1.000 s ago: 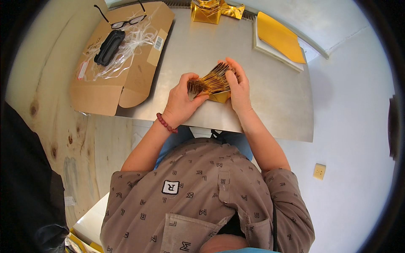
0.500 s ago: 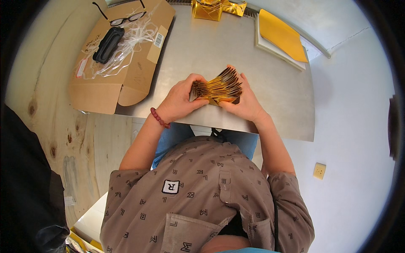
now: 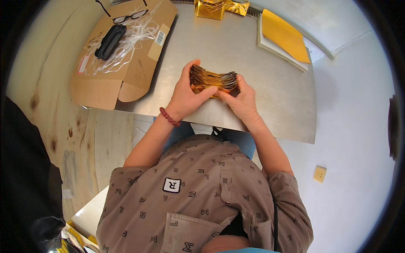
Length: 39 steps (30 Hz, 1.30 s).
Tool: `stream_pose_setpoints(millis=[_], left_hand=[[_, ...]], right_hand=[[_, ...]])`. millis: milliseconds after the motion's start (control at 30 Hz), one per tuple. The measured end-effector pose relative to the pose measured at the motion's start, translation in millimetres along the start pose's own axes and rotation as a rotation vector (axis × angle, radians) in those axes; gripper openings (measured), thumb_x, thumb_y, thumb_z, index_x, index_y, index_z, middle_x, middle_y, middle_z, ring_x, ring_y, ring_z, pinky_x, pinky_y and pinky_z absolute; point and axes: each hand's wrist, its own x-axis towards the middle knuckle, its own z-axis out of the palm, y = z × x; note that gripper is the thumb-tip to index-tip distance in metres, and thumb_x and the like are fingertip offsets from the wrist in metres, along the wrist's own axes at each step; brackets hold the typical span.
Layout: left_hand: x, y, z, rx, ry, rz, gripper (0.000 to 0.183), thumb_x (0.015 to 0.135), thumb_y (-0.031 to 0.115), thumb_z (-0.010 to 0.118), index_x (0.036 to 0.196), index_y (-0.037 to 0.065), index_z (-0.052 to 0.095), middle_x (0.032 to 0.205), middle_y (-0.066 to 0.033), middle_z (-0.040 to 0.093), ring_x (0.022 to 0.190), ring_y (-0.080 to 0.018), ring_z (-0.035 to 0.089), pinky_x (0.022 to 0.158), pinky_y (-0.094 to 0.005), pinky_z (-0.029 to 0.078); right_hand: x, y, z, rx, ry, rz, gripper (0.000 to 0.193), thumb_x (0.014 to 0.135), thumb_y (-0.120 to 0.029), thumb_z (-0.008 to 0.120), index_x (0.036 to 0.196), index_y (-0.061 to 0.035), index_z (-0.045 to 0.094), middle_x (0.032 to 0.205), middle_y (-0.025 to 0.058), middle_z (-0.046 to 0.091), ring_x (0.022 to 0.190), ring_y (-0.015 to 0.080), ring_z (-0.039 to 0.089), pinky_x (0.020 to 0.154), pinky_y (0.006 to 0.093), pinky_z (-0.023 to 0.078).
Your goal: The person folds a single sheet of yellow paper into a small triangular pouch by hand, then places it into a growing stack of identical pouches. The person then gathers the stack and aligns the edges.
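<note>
Between both hands, above the near part of the metal table (image 3: 270, 101), is a thick stack of gold foil packets (image 3: 213, 79), seen along its edges. My left hand (image 3: 187, 90) is closed round the stack's left end, its thumb laid across the near side. At the right end my right hand (image 3: 242, 99) grips the same stack, thumb also on the near side, close to the left thumb. The packets' edges bunch together in the middle and spread a little at both ends. Fingers on the far side are partly hidden behind the stack.
An opened cardboard box (image 3: 135, 63) lies at the left, with black-framed glasses (image 3: 130, 17), a black case (image 3: 110, 42) and clear plastic strips (image 3: 137, 36) on it. More gold packets (image 3: 209, 9) stand at the back. A yellow envelope (image 3: 284, 36) rests on white paper at the right.
The stack was fanned upward at its right end and now lies more level and even. My left fingers have moved up along its left end; my right hand has come slightly lower.
</note>
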Motion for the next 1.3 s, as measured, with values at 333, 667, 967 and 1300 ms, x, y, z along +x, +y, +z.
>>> stream_pose_setpoints(millis=[333, 667, 967, 1300], left_hand=[[8.8, -3.7, 17.4, -0.047, 0.202, -0.111, 0.039, 0.094, 0.02, 0.077, 0.127, 0.004, 0.063, 0.104, -0.0063, 0.074, 0.092, -0.011, 0.069, 0.084, -0.0274, 0.057], [17.2, -4.8, 18.1, -0.045, 0.21, -0.094, 0.03, 0.097, 0.015, 0.072, 0.124, 0.003, 0.066, 0.105, -0.0048, 0.074, 0.093, -0.0102, 0.069, 0.084, -0.0271, 0.057], [15.0, -10.6, 18.2, -0.014, 0.211, -0.116, 0.02, 0.099, 0.015, 0.071, 0.112, 0.003, 0.062, 0.103, -0.0043, 0.071, 0.093, -0.0097, 0.066, 0.083, -0.0263, 0.055], [7.1, 15.7, -35.3, 0.195, -0.351, -0.024, 0.062, 0.091, 0.009, 0.077, 0.142, 0.005, 0.043, 0.131, -0.0102, 0.064, 0.11, -0.0166, 0.065, 0.096, -0.0301, 0.053]], right_hand=[[-6.8, -0.6, -2.3, -0.159, 0.01, -0.108, 0.054, 0.077, -0.024, 0.09, 0.117, -0.0011, 0.061, 0.106, 0.0168, 0.07, 0.097, 0.0332, 0.068, 0.09, 0.0395, 0.055], [-8.6, 3.5, 0.5, -0.239, 0.034, -0.186, 0.07, 0.076, -0.027, 0.09, 0.131, 0.0013, 0.057, 0.119, 0.0199, 0.066, 0.114, 0.0386, 0.062, 0.102, 0.0459, 0.049], [-8.6, 5.3, 0.9, -0.337, 0.049, -0.238, 0.065, 0.077, -0.025, 0.088, 0.129, 0.001, 0.058, 0.115, 0.0197, 0.067, 0.111, 0.039, 0.062, 0.1, 0.0469, 0.049], [-0.7, 6.9, -7.6, -0.18, -0.026, -0.117, 0.053, 0.084, -0.021, 0.083, 0.125, 0.0003, 0.058, 0.109, 0.0182, 0.068, 0.106, 0.0342, 0.065, 0.089, 0.0415, 0.054]])
